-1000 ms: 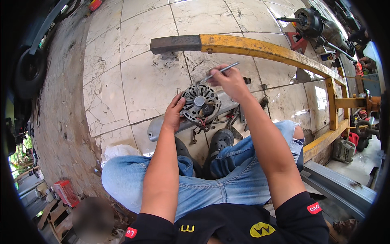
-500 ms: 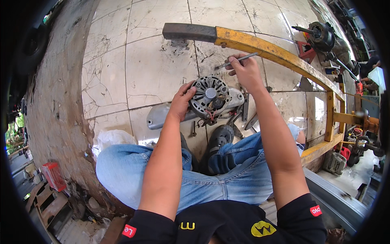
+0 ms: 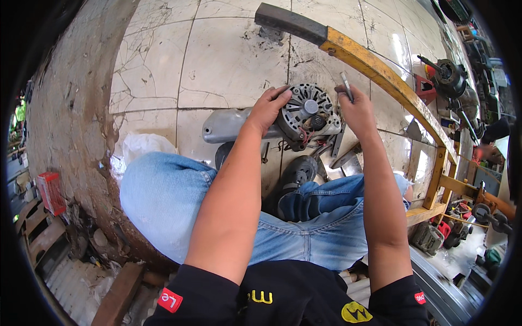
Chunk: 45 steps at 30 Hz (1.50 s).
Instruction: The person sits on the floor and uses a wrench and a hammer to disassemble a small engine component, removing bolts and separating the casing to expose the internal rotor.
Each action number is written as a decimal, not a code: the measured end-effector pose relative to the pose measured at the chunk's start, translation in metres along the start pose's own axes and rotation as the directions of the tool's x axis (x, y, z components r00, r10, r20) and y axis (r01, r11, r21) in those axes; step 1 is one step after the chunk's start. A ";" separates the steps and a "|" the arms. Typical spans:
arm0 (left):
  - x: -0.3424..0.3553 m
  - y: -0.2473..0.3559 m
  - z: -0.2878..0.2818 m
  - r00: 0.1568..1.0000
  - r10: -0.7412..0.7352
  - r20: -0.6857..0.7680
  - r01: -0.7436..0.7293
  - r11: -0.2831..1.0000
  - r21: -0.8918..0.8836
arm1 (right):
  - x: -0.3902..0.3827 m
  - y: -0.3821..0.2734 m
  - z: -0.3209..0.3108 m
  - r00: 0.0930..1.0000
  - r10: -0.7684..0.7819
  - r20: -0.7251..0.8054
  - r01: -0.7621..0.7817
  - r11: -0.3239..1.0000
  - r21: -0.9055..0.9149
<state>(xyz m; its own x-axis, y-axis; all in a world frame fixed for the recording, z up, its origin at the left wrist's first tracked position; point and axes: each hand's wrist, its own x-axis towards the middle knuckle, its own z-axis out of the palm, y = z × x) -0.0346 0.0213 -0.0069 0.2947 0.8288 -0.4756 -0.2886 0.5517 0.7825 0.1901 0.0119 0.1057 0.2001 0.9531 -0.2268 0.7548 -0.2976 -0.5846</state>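
Alternator (image 3: 309, 113): one, placed between the two hands, just right of the left fingers, left of the right fingers.
Left hand (image 3: 266, 111): one, its fingers clamped on the alternator's left rim.
Right hand (image 3: 356, 111): one, its fingers closed round one metal rod (image 3: 346, 86), which was held clear of the alternator.
Grey casing (image 3: 224, 125): one, seen under the alternator, extended leftward past the left fingers.

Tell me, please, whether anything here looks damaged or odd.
Yes: pale square floor tiles left of the round grey metal alternator have dark branching cracks breaking their smooth surface; a blackish smudge stains the floor by the yellow metal beam's black end.
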 end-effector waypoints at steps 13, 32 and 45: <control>-0.023 -0.025 0.019 0.929 -0.121 -0.349 0.150 0.987 0.056 | -0.010 0.004 0.030 1.000 -0.012 0.029 0.018 0.978 -0.210; -0.044 0.002 0.026 0.911 -0.166 -0.377 0.299 0.896 0.329 | -0.012 0.039 0.030 0.998 0.047 0.045 -0.041 0.990 -0.134; -0.041 0.045 0.034 0.978 0.040 -0.205 0.133 0.638 0.758 | -0.022 0.081 0.055 0.784 0.450 0.427 -0.619 0.524 0.585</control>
<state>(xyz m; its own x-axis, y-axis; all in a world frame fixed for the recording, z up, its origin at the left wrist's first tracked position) -0.0286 0.0088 0.0618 0.0898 0.8519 -0.5159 0.5457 0.3912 0.7410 0.2122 -0.0364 0.0204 0.2293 0.5907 -0.7736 -0.0942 -0.7776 -0.6217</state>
